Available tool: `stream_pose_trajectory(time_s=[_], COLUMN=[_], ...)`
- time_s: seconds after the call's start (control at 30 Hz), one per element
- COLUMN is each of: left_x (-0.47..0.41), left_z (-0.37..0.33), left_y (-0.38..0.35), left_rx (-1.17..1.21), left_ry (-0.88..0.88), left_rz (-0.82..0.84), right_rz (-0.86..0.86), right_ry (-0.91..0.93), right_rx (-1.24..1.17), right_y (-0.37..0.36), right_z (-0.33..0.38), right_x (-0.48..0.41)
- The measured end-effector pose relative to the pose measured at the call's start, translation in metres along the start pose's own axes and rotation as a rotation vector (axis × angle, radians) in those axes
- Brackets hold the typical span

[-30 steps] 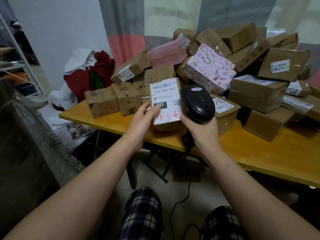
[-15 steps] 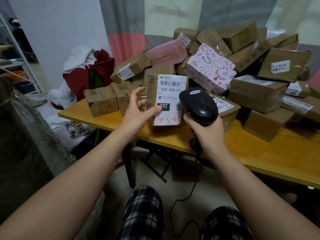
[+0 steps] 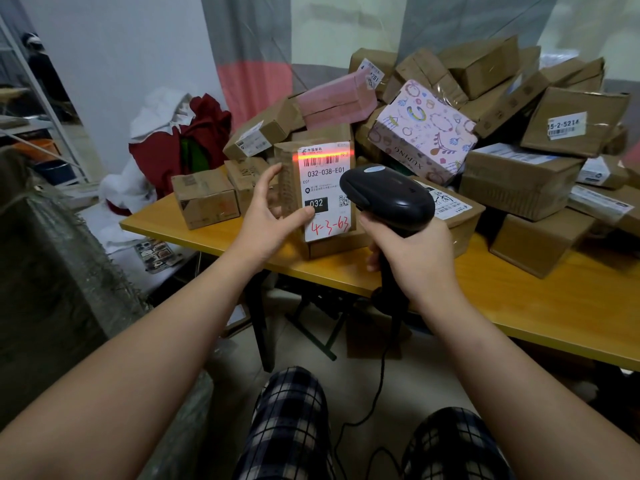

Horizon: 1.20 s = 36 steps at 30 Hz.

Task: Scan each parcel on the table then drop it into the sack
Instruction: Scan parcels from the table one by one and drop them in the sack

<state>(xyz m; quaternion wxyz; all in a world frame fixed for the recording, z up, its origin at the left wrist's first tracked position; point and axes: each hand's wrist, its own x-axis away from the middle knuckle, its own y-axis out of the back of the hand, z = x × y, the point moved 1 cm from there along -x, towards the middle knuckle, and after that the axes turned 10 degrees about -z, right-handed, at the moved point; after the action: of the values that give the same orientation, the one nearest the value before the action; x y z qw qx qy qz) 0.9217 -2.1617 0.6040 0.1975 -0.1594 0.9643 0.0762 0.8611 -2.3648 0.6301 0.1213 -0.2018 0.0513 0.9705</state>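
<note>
one parcel [image 3: 311, 202] is in play, stood upright over the near edge of the table [image 3: 519, 306], its white label [image 3: 327, 192] square to us; whether its base rests on the flat box [image 3: 341, 244] beneath or hangs just above it we cannot tell; the left hand [image 3: 266, 216] is clamped on it, thumb pressed on the label's lower left corner, fingers curled round the left side; the change is the red line [image 3: 323, 154]: half a second ago the label faced us unlit, and a second ago the parcel was tilted with the scanner's head hiding part of it; now a bright bar lies across the top of the barcode, a little high on it; the scanner [image 3: 388, 195] sits just right of the label, clear of the print, and the right hand [image 3: 412, 251] is wrapped tight round its handle, the cord [image 3: 381, 375] hanging below; we read this as the scan in progress, though nothing tells us whether the code has read; if it has, this parcel is due for the sack [image 3: 52, 271], the grey woven mass at our left, well apart from the parcel; the left hand could carry it there alone; behind, the pile [image 3: 519, 140] of boxes fills the table, so we judge the task far from done
</note>
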Motion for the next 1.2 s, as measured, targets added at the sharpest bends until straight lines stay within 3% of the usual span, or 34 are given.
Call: stream_pose_trajectory(time_s=[0.4, 0.6, 0.77, 0.97, 1.07, 1.2], left_x=[0.012, 0.07, 0.134, 0.192, 0.204, 0.186], left_z=[-0.012, -0.006, 0.046, 0.106, 0.139, 0.182], left_y=[0.008, 0.069, 0.167, 0.274, 0.301, 0.3], left_rx=[0.03, 0.001, -0.195, -0.435, -0.41, -0.199], left_ry=[-0.02, -0.009, 0.203, 0.466, 0.598, 0.782], left_rz=[-0.064, -0.214, -0.428, -0.729, -0.85, -0.844], right_rz=[0.069, 0.359, 0.617, 0.859, 0.858, 0.894], right_ry=[-0.012, 0.03, -0.066, -0.076, -0.04, -0.111], right_rx=[-0.035, -0.019, -0.015, 0.184, 0.206, 0.175], right_y=[-0.006, -0.043, -0.121, -0.232, -0.27, -0.309], right_z=[0.0, -0.009, -0.043, -0.09, -0.107, -0.143], right_x=[0.009, 0.031, 0.062, 0.103, 0.116, 0.123])
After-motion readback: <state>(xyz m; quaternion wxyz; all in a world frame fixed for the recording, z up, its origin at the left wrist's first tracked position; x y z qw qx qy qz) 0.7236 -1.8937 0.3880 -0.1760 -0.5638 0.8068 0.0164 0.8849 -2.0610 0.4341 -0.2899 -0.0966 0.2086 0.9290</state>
